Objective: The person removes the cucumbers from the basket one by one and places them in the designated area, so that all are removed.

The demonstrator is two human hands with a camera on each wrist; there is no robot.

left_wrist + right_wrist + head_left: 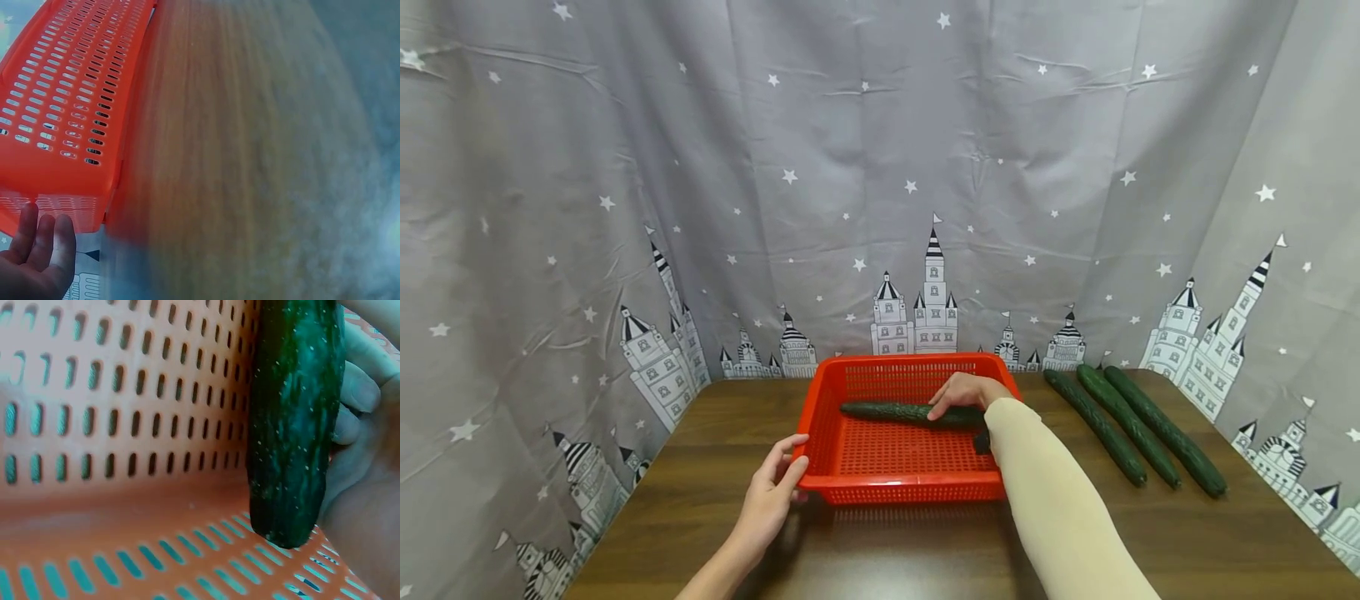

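Observation:
A red plastic basket (917, 481) with slotted walls stands on the wooden table. Inside it, one dark green cucumber (880, 411) lies sideways toward the back. My right hand (968, 392) reaches over the basket's right side and grips this cucumber near its right half. From close up, the right wrist view has the bumpy cucumber (290, 431) beside the slotted wall, with curled fingers (359, 387) against its far side. My left hand (775, 479) holds the basket's left rim near the front corner. Its fingertips (62, 231) show at the basket's outer wall in the left wrist view.
Three more cucumbers lie side by side, slanted, to the right of the basket: a left one (1096, 427), a middle one (1129, 427) and a right one (1165, 431). Behind the table (730, 421) hangs a grey curtain (865, 167) printed with stars and castles.

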